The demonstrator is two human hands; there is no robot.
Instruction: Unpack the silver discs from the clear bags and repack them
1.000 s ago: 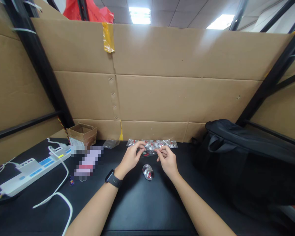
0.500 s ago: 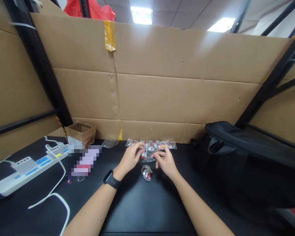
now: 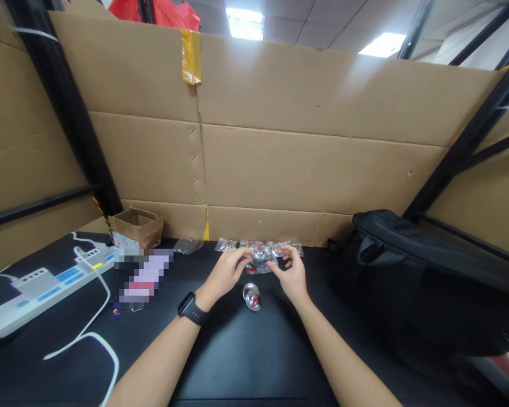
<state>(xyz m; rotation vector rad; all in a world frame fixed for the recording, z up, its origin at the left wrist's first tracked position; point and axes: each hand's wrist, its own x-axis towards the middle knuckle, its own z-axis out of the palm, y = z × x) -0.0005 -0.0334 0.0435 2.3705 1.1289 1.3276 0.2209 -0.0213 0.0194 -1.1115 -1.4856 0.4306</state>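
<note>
Right hand (image 3: 292, 277) is shifting slightly outward and its fingers are spreading, opening a gap between thumb and fingertips; half a second earlier they were bunching close together over the plastic. Left hand (image 3: 228, 272) is staying about put. The two metal discs (image 3: 253, 299) are keeping their place on the black desk (image 3: 250, 350), nearer the wearer than the hands, one overlapping the other, a red mark showing on the front one.

Grip check: the right grip is standing released, thumb near the edge of the nearest clear packet (image 3: 261, 264), nothing visibly pinched. The left thumb and forefinger are hovering at or touching that packet's left side; the spot is small and glary, so whether the left grip is grasping it cannot be told.

That packet is lying between the two hands, in front of a row of similar packets (image 3: 227, 245), red marks showing through, near the cardboard wall (image 3: 254, 169).

Progress as far as shown: two discs are lying bare, out of any wrapping; the nearest packet and the row behind are still showing contents inside plastic. How many remain is not countable, since fingers are covering part of the row.

Around: a power strip (image 3: 46, 291) and a small cardboard box (image 3: 152, 232) are sitting to the left, a black bag (image 3: 424, 282) is resting to the right.
</note>
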